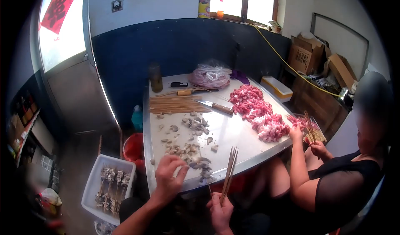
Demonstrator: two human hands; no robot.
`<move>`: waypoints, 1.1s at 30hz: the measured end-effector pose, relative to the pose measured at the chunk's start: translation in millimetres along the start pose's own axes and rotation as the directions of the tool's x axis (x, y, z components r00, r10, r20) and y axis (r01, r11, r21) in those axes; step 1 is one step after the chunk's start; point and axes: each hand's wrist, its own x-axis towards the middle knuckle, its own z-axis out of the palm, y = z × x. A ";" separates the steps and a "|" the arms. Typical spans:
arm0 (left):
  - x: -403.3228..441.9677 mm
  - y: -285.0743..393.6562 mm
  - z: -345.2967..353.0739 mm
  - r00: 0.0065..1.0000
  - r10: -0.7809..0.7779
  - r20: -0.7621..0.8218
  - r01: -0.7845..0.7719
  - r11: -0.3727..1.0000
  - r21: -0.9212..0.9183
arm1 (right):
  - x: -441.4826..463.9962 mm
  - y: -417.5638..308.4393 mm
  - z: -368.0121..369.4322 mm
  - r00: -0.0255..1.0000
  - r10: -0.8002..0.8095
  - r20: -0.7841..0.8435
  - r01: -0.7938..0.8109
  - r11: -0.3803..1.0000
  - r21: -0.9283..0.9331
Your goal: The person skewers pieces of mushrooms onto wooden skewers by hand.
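Note:
My right hand (221,210) is closed around several bamboo skewers (230,172) that point upward. One skewer leans apart from the bundle, with grey mushroom pieces (204,168) threaded along its upper part, over the table's near edge. Just left of these pieces hovers my left hand (170,174), its thumb and fingers drawn together in a pinch; whatever lies between the fingertips is too small to make out. Loose mushroom pieces (183,149) are scattered on the white tabletop (227,128) beyond my left hand. Behind them lies a row of bare skewers (175,104).
A knife (221,108) lies beside piles of cut raw meat (260,114). At right, a co-worker (341,181) holds skewers near the meat. On the floor at left stands a white bin (89,193) with mushroom skewers, beside a red bucket (132,145).

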 end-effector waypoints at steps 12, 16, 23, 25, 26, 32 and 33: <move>-25.3 13.1 -11.8 0.616 -0.493 0.615 0.756 0.151 -0.636 | -23.0 6.1 28.7 0.965 -0.210 0.159 0.252 0.912 -0.325; -24.2 -17.3 -11.8 0.626 -0.553 0.550 0.676 0.034 -0.736 | -20.5 8.7 28.1 0.975 -0.070 0.209 0.139 0.932 -0.336; -18.5 -50.5 -40.6 0.652 -0.618 0.439 0.565 0.009 -0.825 | -63.4 44.1 9.7 0.969 0.181 0.169 -0.143 0.966 -0.214; -20.4 -51.3 -43.4 0.673 -0.596 0.438 0.546 0.001 -0.838 | -80.6 68.3 -6.6 0.963 0.206 0.175 -0.171 0.966 -0.195; -21.0 -49.9 -44.6 0.667 -0.600 0.441 0.551 -0.001 -0.834 | -90.1 76.6 -14.5 0.953 0.255 0.162 -0.224 0.957 -0.185; -26.2 -46.7 -40.6 0.682 -0.581 0.445 0.567 0.035 -0.823 | -136.6 96.3 -27.3 0.941 0.338 0.025 -0.334 0.938 -0.096; -27.5 -46.5 -40.5 0.682 -0.572 0.456 0.571 0.027 -0.821 | -140.1 97.3 -27.4 0.943 0.333 0.021 -0.329 0.940 -0.094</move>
